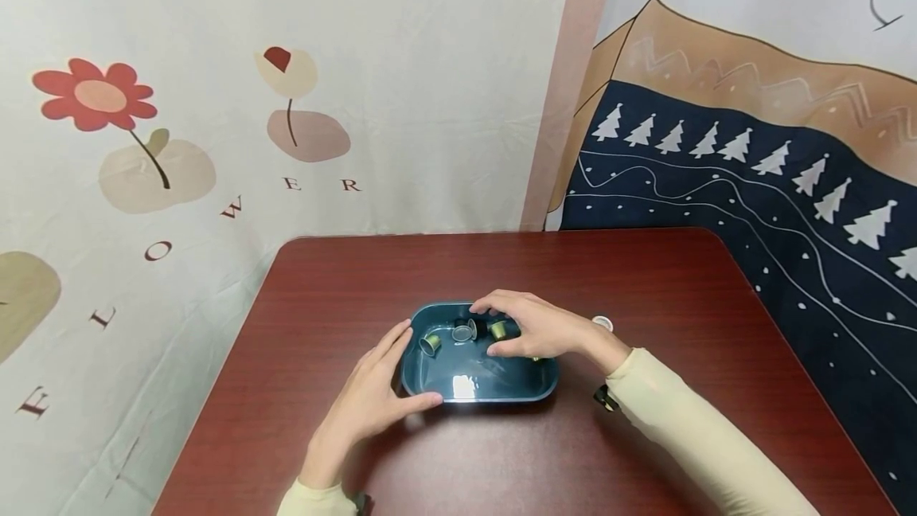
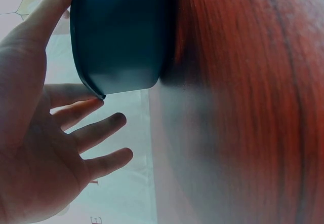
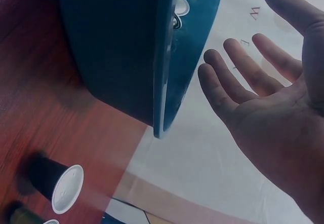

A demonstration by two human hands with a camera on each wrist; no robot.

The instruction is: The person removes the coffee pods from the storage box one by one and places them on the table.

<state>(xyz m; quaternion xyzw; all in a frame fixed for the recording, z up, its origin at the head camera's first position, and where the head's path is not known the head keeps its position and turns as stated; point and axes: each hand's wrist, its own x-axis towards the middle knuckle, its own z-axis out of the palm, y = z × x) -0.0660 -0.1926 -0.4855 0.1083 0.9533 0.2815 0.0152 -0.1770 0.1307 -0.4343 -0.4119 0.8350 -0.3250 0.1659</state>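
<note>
A dark teal tray (image 1: 494, 382) sits on the table, holding several coffee capsules, among them a green capsule (image 1: 430, 345) at the left, a black capsule (image 1: 478, 330) and another green capsule (image 1: 498, 330). My left hand (image 1: 368, 396) spans the tray's near left corner, fingers spread. In the left wrist view its thumb and two fingertips touch the rim. Over the tray's right part hovers my right hand (image 1: 540, 327), fingers apart. The right wrist view shows this hand (image 3: 273, 107) with nothing in it. It hides some of the tray's contents in the head view.
Right of the tray, a black capsule with a white lid (image 3: 67, 189) stands on the table, beside a partly visible olive capsule (image 3: 26, 218). The reddish-brown table (image 1: 501, 269) ends at a printed cloth (image 1: 444, 102) behind it. A navy cloth (image 1: 666, 189) hangs at the right.
</note>
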